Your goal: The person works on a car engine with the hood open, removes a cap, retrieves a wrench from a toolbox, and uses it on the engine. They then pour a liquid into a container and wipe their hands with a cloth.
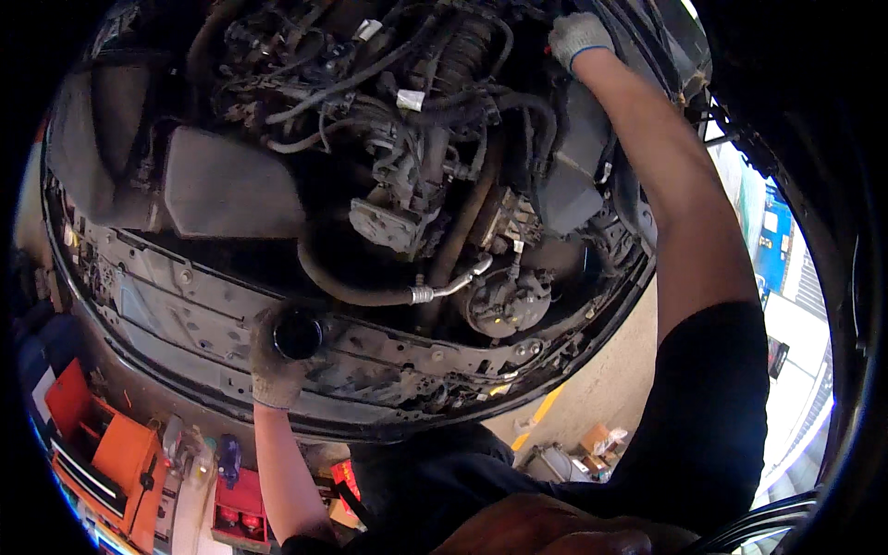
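My left hand (276, 365), in a light knitted work glove, is at the front crossmember (208, 291) of an open engine bay. Its fingers wrap around a dark round piece (298, 335) with a shiny rim, like a cup or cap; its exact kind is not clear. At the far right of the bay my right hand (581, 42), gloved too, is closed beside the dark side edge. A bit of red (549, 48) shows at its fingers; what they hold is mostly hidden. Between the hands lies the engine (407, 176) with its hoses.
A thick black hose (347, 287) with a metal pipe end (453, 282) crosses the front. A round metal pulley part (507, 303) is at the front right. A black box cover (227, 190) fills the left. On the floor are an orange toolbox (125, 453) and a red case (239, 509).
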Available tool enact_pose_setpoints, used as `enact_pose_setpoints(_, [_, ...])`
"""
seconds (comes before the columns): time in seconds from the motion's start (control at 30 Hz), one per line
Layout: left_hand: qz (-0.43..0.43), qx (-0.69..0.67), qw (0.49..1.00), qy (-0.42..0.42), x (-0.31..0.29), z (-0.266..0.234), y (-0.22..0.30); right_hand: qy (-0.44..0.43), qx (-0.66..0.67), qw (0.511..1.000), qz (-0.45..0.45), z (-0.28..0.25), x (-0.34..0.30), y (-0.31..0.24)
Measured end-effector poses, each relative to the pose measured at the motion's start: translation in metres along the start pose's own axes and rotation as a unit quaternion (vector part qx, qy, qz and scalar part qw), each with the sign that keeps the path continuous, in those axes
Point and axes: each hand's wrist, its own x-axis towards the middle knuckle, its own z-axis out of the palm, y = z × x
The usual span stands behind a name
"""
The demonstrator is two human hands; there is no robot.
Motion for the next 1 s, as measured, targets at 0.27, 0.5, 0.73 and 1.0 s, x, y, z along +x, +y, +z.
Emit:
enact_pose_setpoints(0.27, [-0.025, 0.036, 0.999, 0.002, 0.001, -0.004, 0.012, 0.061, -0.125, 0.983, -0.119, 0.014, -0.008, 0.007])
enact_pose_setpoints(0.5, [-0.013, -0.002, 1.0, 0.01, 0.001, -0.001, 0.006, 0.059, -0.001, 0.998, -0.035, 0.022, -0.002, 0.004])
enact_pose_setpoints(0.73, [0.001, 0.053, 0.999, -0.007, 0.001, -0.004, -0.004, 0.055, -0.087, 0.99, -0.093, 0.003, 0.002, 0.017])
enact_pose_setpoints(1.0, [-0.03, 0.017, 0.999, -0.003, 0.001, -0.001, 0.005, 0.014, 0.014, 0.999, -0.026, 0.014, -0.008, 0.01])
